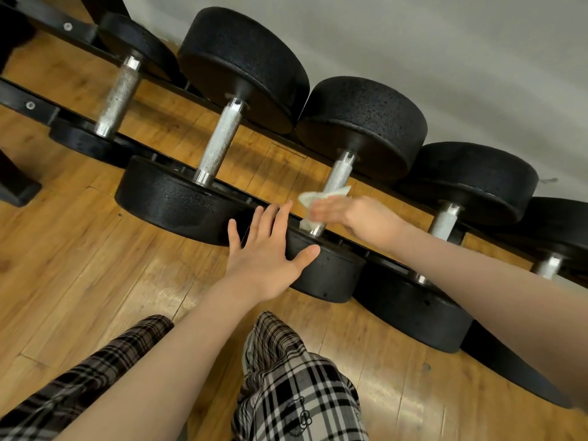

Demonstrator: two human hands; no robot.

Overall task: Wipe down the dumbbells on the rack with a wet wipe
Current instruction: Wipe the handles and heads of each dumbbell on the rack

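Observation:
Several black dumbbells with knurled steel handles lie side by side on a low black rack (pixel 28 105). The middle dumbbell (pixel 362 122) has its near head under my left hand (pixel 270 249), whose fingers lie flat and spread on it. My right hand (pixel 356 218), blurred by motion, grips a crumpled white wet wipe (pixel 313 196) wrapped round the lower part of that dumbbell's handle (pixel 340 171). A bigger dumbbell (pixel 222 138) lies to its left and a smaller one (pixel 471 176) to its right.
The rack stands on a wooden floor (pixel 79 265) against a grey wall (pixel 445 58). My plaid-trousered legs (pixel 296 377) are at the bottom of the view. A further dumbbell (pixel 121 87) lies at the far left, another at the right edge.

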